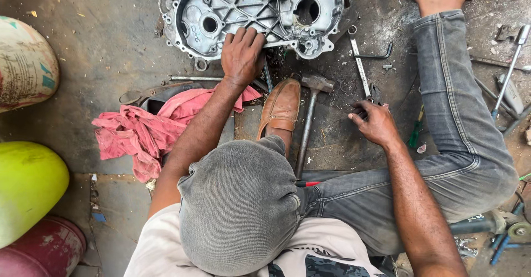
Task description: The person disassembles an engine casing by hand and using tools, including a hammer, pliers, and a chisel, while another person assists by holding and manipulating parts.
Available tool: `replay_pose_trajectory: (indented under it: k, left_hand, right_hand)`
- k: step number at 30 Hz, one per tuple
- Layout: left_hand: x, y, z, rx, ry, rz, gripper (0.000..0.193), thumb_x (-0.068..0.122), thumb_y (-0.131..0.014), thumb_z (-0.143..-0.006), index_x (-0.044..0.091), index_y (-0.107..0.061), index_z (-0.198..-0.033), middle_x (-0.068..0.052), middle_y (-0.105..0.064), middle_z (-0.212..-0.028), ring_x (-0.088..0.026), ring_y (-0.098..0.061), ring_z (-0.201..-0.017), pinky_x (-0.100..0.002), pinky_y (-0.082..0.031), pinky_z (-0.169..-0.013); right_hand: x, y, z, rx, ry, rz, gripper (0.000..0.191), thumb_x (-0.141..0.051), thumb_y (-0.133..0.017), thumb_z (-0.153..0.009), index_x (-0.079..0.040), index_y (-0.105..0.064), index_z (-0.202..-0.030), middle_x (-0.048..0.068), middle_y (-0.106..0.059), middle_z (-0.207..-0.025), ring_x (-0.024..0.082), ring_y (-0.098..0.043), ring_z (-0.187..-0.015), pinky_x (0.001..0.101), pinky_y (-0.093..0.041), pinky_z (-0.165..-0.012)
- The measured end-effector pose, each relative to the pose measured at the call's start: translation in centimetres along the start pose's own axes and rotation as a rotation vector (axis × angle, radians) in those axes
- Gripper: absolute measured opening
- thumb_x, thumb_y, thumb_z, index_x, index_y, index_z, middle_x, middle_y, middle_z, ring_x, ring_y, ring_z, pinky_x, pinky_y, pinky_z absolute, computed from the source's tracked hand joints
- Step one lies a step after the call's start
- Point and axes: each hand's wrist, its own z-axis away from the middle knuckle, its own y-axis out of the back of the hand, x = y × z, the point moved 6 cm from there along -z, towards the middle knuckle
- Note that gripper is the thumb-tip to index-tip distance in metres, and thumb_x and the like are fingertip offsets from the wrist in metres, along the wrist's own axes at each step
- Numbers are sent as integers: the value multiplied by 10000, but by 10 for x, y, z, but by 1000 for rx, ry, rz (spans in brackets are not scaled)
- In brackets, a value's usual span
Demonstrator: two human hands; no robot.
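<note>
While I watched from the head camera, my left hand lay palm-down on the lower rim of the large silver cast-aluminium engine case cover, fingers curled over its edge and pressing on it rather than closed round anything. That cover sat on the grimy concrete floor, straight ahead of me, its long axis running left to right, so the left hand was plainly the nearer one. My right hand hovered low over the floor, well apart from the cover, its fingers loosely bent at the near end of a long steel combination spanner; I could not tell whether they actually gripped it or only touched it. The spanner's long axis ran away from me, its ring end lying just beside the cover's right corner. Between the hands lay a steel-headed hammer with a dark handle, beside my tan leather shoe. A crumpled pink rag lay under my left forearm.
</note>
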Motion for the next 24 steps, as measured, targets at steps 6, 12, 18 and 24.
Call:
replay_pose_trajectory:
  k: [6, 12, 18, 24]
  left_hand:
    - [4, 6, -7, -5, 14, 41, 244, 169, -753, -777, 109, -570, -927, -65, -523, -916, -274, -542, -901, -409, -396, -757]
    - [4, 10, -7, 11, 21, 77, 273, 187, -793, -788, 116, -571, -931, -56, -527, -920, -272, -544, -907, -408, -387, -755]
    - [9, -1, -17, -7, 76, 68, 264, 180, -791, -795, 104, -578, -932, -55, -526, -902, -269, -537, -875, -413, -370, -712]
    - [20, -15, -24, 26, 100, 35, 255, 99, -746, -746, 98, -583, -942, -45, -520, -902, -251, -537, -873, -403, -371, -710]
  right_hand:
    - [-5, 4, 3, 15, 15, 9, 398, -286, -753, -929, -42, -695, -1238, 142, -770, -1073, 291, -745, -990, 457, -520, -988]
    - [-3, 3, 4, 4, 24, 57, 397, -315, -750, -925, -52, -700, -1218, 122, -776, -1053, 281, -744, -977, 544, -411, -1119]
    - [-3, 0, 1, -30, 19, 129, 407, -365, -724, -932, -105, -699, -1244, 86, -776, -1062, 268, -733, -1002, 627, -270, -1200]
    - [-1, -2, 2, -54, -12, 149, 435, -390, -718, -924, -120, -689, -1263, 80, -771, -1097, 257, -730, -1021, 641, -191, -1219]
